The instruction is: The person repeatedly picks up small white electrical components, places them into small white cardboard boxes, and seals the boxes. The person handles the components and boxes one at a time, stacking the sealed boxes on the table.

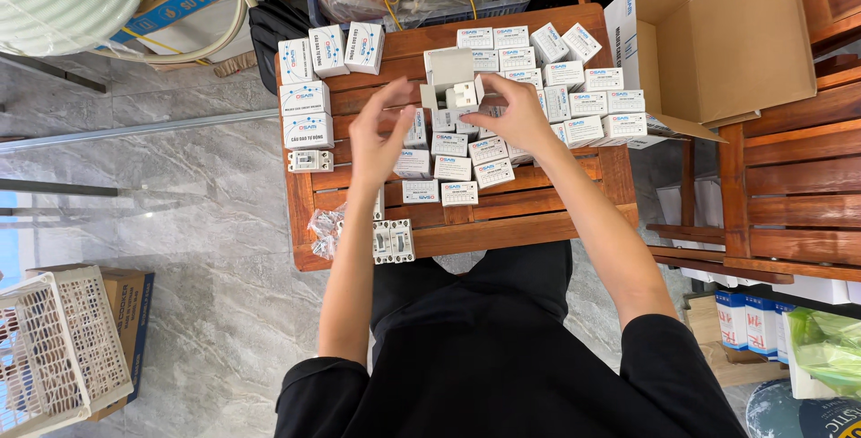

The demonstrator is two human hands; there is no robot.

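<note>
White cardboard fills our view: our right hand [520, 115] grips a small open box [453, 82] with a white switch part inside, raised just above the wooden table [520, 214]. Our left hand [381, 133] hovers beside it, fingers spread, holding nothing. Closed boxes [587, 102] crowd the tabletop; a large carton [735, 43] stands open at right.

A small white cardboard box with its flap open [451, 81] sits at the wooden table's [529, 209] middle. Many small white boxes with blue labels [574, 102] crowd the far right half. Three larger white boxes [329, 50] stand at the far left corner. An open brown carton [731, 43] overhangs the right edge.
</note>
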